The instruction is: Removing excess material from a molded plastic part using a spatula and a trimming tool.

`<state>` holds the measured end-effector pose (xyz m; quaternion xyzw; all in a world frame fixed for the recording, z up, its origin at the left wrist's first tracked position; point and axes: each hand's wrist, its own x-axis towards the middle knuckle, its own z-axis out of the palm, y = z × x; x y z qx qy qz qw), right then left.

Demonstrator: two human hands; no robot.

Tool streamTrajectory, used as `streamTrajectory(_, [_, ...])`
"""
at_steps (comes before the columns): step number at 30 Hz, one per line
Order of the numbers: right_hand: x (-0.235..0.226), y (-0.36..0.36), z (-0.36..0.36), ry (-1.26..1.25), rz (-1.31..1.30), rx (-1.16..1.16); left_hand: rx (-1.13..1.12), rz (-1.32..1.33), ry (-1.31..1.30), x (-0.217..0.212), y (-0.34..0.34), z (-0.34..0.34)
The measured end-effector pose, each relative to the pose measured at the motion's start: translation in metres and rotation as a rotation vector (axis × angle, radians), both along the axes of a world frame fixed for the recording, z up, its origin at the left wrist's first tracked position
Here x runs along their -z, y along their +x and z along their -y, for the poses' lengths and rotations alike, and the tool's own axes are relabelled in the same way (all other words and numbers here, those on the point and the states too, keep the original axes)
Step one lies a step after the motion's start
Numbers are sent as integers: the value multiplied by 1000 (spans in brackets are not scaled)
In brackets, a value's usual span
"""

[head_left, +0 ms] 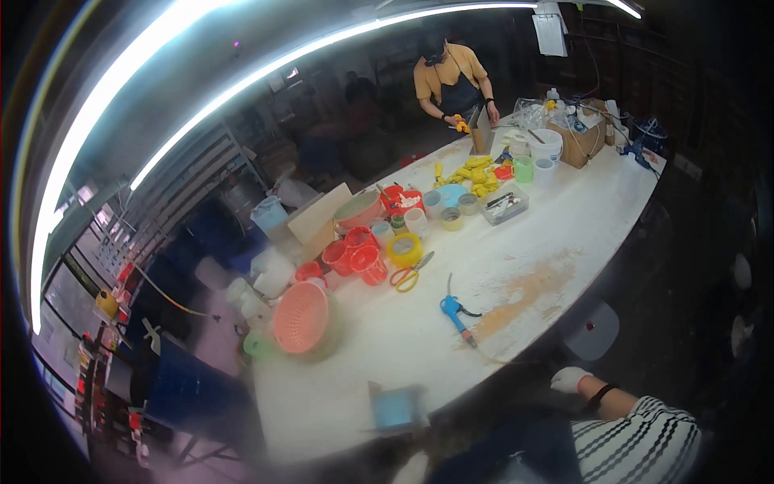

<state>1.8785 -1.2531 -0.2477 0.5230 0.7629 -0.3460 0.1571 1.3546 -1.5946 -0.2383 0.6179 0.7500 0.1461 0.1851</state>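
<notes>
Right hand (570,379), white-gloved, was just off the table's near edge; fingers looked curled together, couldn't tell if clamped on anything. Left hand (414,468) was a pale blur at the lower rim, finger state couldn't be told. Nearest it: blue box-like piece (395,409), on the table (322,403) by the near edge, toward the left end, outline hazy. Nearest the right: thin hose (500,360) of the blue air gun (453,309), which lay further in, nozzle facing away from the wearer.

Handling, my judgement: blue piece called for a grip on opposite sides and a shift inward first, as it sat close to the drop. Air gun was best taken by its handle; a tug on the hose could have swung it round or dragged it off.

Room: bare tabletop lay between blue piece and air gun, more to the gun's right. Left middle was crowded: pink colander (301,317), red cups (367,264), scissors (411,274). Pale stool (592,329) stood just outside the near edge, so right elbow needed care. Co-worker (453,77) was at the far end, well apart
</notes>
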Motion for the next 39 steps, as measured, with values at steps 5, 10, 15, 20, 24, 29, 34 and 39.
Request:
streamTrajectory(5, [-103,-125,-47,230,-613,-202,86,-104,89,-16,-68,-128])
streamTrajectory(10, [-163,-230,-82,331,-585,-544,165,-37,117,14,-35,-210])
streamTrajectory(15, [-254,-237,-150,391,-689,-369,246,12,113,26,6,-287])
streamTrajectory(20, [-323,-39,-233,721,-1662,805,348,-47,-13,8,-16,-304])
streamTrajectory(24, [-237,79,-133,634,-1212,1264,370,-51,-151,9,-11,-258])
streamTrajectory(29, [-147,-77,-71,-281,-741,551,367,5,-245,24,23,-220])
streamTrajectory(34, [-202,-211,-135,288,-584,-300,353,41,-302,29,68,-195])
streamTrajectory(39, [-317,-75,-235,746,-1543,433,318,-30,-392,4,29,-159])
